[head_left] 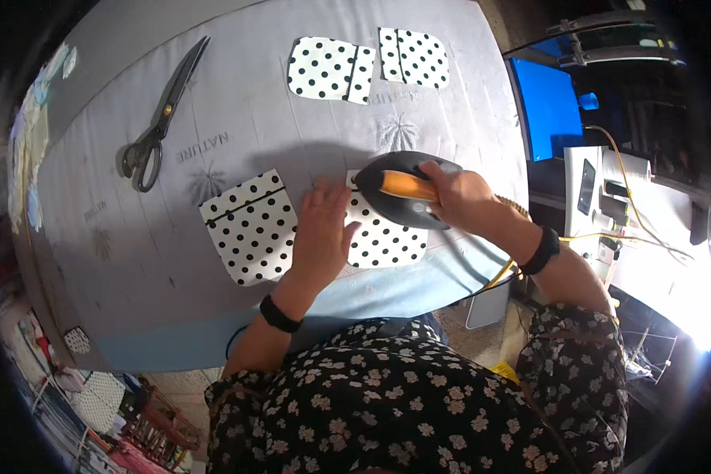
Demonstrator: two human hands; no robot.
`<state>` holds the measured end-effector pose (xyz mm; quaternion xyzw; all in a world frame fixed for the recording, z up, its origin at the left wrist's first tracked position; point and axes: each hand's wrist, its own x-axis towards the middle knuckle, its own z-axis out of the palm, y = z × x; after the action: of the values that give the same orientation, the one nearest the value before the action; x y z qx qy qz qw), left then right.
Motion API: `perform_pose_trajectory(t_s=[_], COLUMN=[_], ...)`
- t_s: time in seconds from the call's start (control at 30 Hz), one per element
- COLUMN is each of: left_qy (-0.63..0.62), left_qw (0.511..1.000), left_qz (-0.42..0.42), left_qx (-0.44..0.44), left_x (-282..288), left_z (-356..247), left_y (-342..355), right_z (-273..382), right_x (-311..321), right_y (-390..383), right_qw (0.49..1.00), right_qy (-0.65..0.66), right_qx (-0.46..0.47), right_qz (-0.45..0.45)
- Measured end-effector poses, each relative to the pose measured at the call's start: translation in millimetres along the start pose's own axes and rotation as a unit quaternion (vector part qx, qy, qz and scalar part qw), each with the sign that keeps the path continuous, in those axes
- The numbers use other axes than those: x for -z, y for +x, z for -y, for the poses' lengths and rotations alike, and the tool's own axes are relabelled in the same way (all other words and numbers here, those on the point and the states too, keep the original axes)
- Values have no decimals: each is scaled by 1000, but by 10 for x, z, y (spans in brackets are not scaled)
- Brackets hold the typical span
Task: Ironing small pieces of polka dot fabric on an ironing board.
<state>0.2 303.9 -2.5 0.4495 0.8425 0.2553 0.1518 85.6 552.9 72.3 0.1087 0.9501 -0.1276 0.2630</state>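
Observation:
My right hand (464,196) is wrapped round the orange handle of a dark clothes iron (387,207). The iron covers the upper part of a white fabric piece with black dots (391,246). Flat between that piece and another polka-dot fabric piece (251,229) lies my left hand (321,225), fingers stretched out, holding nothing. A dark band runs across the top of the left piece. Farther off lie two more dotted pieces, one rounded at its left side (324,69) and one rounded at its right (419,59), each with a dark stripe.
Large black-handled scissors (164,114) lie at the far left of the grey cloth-covered table (261,134). A yellow cord (498,275) runs at the right edge. Beyond it are a blue box (547,109) and a white table with a phone (587,186). A small dotted scrap (77,340) sits near left.

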Motion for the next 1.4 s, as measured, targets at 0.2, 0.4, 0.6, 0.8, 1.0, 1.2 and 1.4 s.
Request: perform_pose_trajectory(t_s=[0.2, 0.4, 0.6, 0.8, 1.0, 1.2, 1.4], left_qy=[-108, 17, 38, 8, 35, 32, 11], left_qw=[975, 999, 996, 1000, 995, 996, 999], left_qz=[-180, 19, 82, -1, -94, -82, -47], left_qx=[71, 25, -2, 28, 28, 22, -7], left_x=[224, 92, -261, -94, -14, -21, -9], left_z=[113, -102, -237, -133, -65, -116, -130], left_y=[-347, -602, -930, -1153, -1281, -1245, -1300], right_z=[265, 399, 512, 692, 869, 814, 454], right_x=[60, 7, 28, -196, -550, -946, -1105], right_y=[291, 417, 355, 89, -409, -1017, -1573], right_qw=[999, 998, 999, 996, 967, 939, 985], right_qy=[-16, 3, 20, 0, -70, -161, -130], right_qx=[36, 50, 35, 91, 196, 214, 115], right_qz=[7, -38, -12, -16, -147, -216, -7])
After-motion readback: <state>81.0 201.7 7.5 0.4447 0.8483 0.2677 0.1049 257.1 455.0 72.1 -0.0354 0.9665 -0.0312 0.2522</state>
